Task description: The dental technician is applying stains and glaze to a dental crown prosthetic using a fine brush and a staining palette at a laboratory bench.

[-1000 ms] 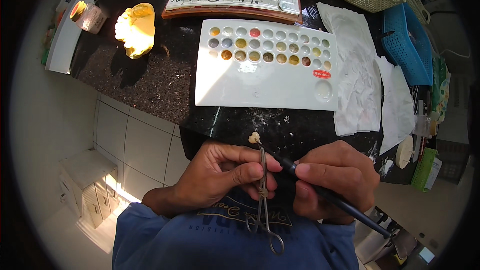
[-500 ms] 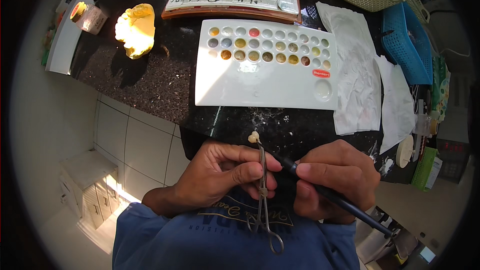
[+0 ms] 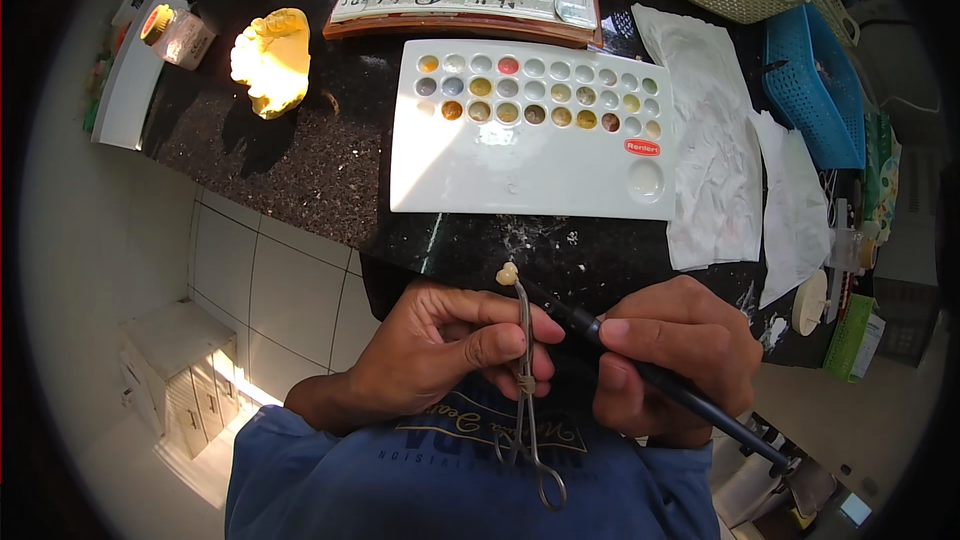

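Left hand (image 3: 450,340), lower centre of the frame: fingers folded, thumb pressing the metal forceps (image 3: 527,385) against the fingers. The forceps stand nearly vertical in the frame, ring handles at the bottom, the narrow tips bending slightly left at the top. At those tips, just below the middle of the frame, sits a small cream piece (image 3: 507,275), lobed and glossy.

Right hand (image 3: 685,355), right of centre in the lower frame: thumb and index finger pinched around a dark brush-like tool (image 3: 690,397), remaining fingers curled. Its long axis runs diagonally, working end toward the upper left, butt toward the lower right.

Materials: forceps of dull grey metal with slender shanks; tool handle smooth, straight and dark. Above the hands lies a glossy white palette (image 3: 450,170) with three rows of round wells, many holding coloured material, on a dark, speckled countertop (image 3: 300,175). Crumpled white paper (image 3: 710,140) lies beside its right edge.

Obscured: the tool's fine tip is lost against the dark surface; contact with the cream piece cannot be confirmed. One handle ring blends into the blue shirt (image 3: 330,485). Several right-hand fingertips are hidden.
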`<state>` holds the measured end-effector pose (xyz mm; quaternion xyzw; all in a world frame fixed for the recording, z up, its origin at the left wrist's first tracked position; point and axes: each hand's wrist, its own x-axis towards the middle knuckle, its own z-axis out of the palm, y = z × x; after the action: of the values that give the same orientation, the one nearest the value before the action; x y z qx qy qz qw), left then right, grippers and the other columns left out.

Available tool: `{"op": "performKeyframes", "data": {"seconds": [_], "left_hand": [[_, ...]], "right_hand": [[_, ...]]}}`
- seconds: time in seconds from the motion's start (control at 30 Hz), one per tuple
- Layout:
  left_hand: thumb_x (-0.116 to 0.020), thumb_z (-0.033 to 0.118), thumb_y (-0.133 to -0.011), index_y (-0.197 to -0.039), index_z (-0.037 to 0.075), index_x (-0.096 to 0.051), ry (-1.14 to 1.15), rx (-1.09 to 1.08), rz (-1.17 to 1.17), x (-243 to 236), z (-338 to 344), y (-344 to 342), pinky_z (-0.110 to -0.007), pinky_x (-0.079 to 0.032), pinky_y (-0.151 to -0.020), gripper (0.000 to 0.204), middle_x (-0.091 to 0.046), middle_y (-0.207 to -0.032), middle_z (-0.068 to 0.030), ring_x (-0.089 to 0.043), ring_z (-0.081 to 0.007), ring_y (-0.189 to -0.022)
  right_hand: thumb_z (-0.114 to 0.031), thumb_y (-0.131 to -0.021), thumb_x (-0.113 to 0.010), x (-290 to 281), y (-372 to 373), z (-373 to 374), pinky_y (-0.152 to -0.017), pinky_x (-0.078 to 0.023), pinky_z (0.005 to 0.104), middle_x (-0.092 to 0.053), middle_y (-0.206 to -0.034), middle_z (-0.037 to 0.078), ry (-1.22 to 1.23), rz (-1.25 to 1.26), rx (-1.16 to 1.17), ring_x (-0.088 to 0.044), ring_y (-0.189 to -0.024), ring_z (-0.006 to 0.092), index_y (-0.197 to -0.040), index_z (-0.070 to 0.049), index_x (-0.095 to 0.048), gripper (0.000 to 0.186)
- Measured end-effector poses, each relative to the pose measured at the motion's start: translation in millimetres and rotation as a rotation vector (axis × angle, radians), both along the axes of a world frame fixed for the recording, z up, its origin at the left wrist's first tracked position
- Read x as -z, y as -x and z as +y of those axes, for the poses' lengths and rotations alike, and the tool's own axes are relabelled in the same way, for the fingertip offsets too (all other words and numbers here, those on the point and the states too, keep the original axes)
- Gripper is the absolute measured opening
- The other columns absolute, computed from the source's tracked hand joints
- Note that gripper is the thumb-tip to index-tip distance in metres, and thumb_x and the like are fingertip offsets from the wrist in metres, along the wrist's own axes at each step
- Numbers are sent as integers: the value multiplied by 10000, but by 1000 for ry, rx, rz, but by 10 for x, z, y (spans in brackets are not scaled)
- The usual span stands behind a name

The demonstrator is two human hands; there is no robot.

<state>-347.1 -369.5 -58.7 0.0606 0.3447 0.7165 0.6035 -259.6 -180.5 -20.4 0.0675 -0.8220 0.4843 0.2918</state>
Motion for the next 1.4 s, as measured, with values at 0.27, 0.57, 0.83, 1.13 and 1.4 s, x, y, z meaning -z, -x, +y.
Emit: {"op": "performKeyframes", "data": {"seconds": [0.27,0.57,0.83,1.13,1.4], "left_hand": [[-593,171,-949,-1148,-54,-616,1,4,9,6,18,-3,-258,-567,-706,301,-681,-938,-139,-678,-192,-853],[-609,143,-934,-1107,-68,-625,-20,-10,-47,35,14,-33,-293,-584,-767,273,-677,-1001,-178,-686,-275,-948],[-620,160,-922,-1013,-47,-645,29,-62,30,39,41,-57,-380,-594,-727,227,-678,-899,-204,-696,-350,-865],[-605,134,-929,-1028,-47,-642,4,-64,48,52,41,-57,-391,-595,-751,209,-672,-929,-209,-689,-350,-900],[-586,100,-939,-1036,-45,-640,24,-33,46,33,35,-32,-364,-586,-771,182,-672,-954,-205,-680,-335,-944]], "right_hand": [[31,-615,-746,-22,-3,23,-468,-521,264,-660,-705,126,-16,-15,-22,-649,-566,191,-886,18,-677,279],[-7,-719,-654,-33,-90,156,-526,-483,263,-636,-696,136,-25,122,373,-613,-576,202,-833,42,-631,126],[22,-697,-616,4,4,217,-535,-459,236,-624,-692,114,-36,-51,532,-596,-577,154,-797,43,-628,102],[29,-695,-614,18,18,222,-539,-458,238,-622,-692,116,-44,-65,530,-594,-578,156,-790,45,-628,97],[-44,-743,-646,0,-57,174,-539,-457,239,-598,-688,107,-6,34,553,-566,-569,160,-834,38,-602,130]]}}
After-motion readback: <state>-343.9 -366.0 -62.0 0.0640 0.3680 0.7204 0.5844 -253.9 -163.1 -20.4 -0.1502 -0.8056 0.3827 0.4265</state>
